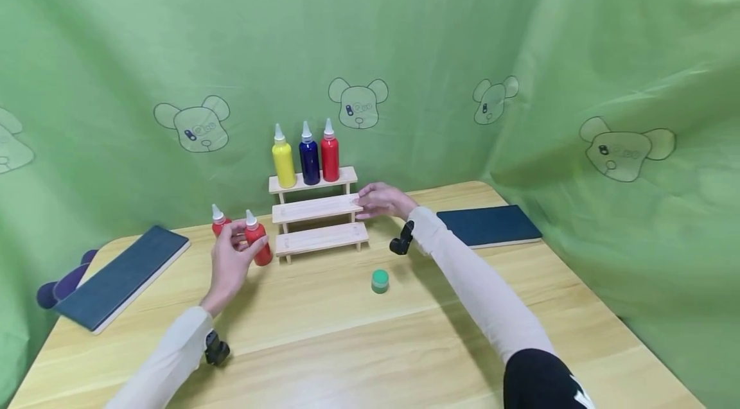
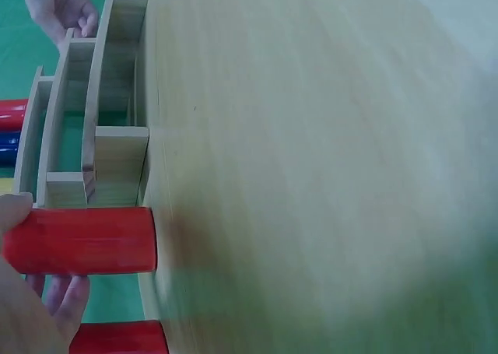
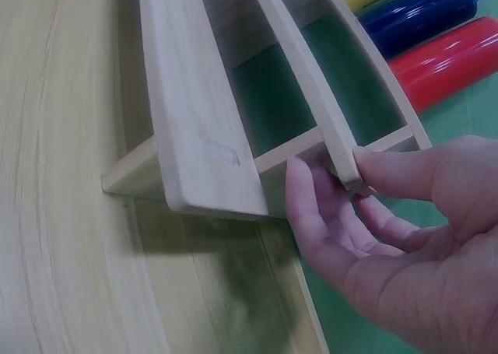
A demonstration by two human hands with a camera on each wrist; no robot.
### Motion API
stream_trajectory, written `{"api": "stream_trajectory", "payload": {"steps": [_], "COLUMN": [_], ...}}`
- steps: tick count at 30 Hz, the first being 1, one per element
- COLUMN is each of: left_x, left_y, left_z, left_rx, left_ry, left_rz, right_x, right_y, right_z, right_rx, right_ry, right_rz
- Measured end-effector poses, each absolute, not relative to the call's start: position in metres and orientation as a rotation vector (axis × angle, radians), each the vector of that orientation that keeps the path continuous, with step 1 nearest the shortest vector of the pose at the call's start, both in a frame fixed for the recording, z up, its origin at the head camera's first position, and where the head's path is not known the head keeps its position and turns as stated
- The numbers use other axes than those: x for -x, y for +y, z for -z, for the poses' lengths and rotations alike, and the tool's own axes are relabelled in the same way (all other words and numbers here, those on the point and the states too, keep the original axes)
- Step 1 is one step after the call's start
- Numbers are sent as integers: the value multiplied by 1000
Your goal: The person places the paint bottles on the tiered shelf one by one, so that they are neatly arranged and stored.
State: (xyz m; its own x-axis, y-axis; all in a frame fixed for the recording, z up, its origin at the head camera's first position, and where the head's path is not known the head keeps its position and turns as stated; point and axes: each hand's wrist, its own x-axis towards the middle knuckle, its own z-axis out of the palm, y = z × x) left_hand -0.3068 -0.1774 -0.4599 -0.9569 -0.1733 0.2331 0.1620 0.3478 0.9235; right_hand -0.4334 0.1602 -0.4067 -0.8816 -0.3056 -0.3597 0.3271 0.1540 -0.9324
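Note:
My left hand (image 1: 228,261) has its thumb and fingers around a red squeeze bottle (image 1: 263,255) with a white nozzle, upright just left of the wooden three-step rack (image 1: 320,239). Behind that hand stands another red bottle (image 1: 218,228), partly hidden by the fingers; its base shows low in the left wrist view. With thumb above and fingers beneath, my right hand (image 3: 436,237) pinches the right end of the rack's middle step (image 1: 315,208). Along the top step stand a yellow bottle (image 1: 284,164), a dark blue bottle (image 1: 309,162) and a red bottle (image 1: 330,158).
A small green-topped pot (image 1: 379,281) sits on the table (image 1: 324,345) in front of the rack. Dark blue flat books lie at the left (image 1: 127,275) and right (image 1: 488,225). Purple round objects (image 1: 70,282) show beyond the left book. Green curtain (image 1: 428,24) hangs close behind.

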Motion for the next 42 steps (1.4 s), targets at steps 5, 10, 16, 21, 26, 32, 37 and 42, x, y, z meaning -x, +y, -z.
{"api": "stream_trajectory", "payload": {"steps": [5, 10, 16, 21, 26, 32, 37, 42], "left_x": [304, 299, 296, 302, 310, 322, 333, 345], "left_y": [-184, -189, -192, -187, -179, -172, -165, -154], "left_z": [459, 453, 425, 396, 373, 357, 352, 352], "left_rx": [44, 106, 193, 292, 386, 431, 457, 498], "left_ry": [-2347, -2380, -2354, -2338, -2322, -2325, -2340, -2348], "left_rz": [1590, 1564, 1567, 1528, 1556, 1592, 1605, 1624], "right_x": [432, 430, 432, 434, 433, 434, 434, 432], "right_y": [154, 156, 158, 157, 156, 157, 157, 157], "right_z": [405, 405, 405, 405, 406, 410, 409, 407], "right_rx": [-14, -12, 4, -17, -30, -31, -30, -20], "right_ry": [1974, 2011, 2061, 2016, 1995, 1971, 1963, 1986], "right_rz": [1781, 1757, 1712, 1759, 1787, 1803, 1815, 1797]}}
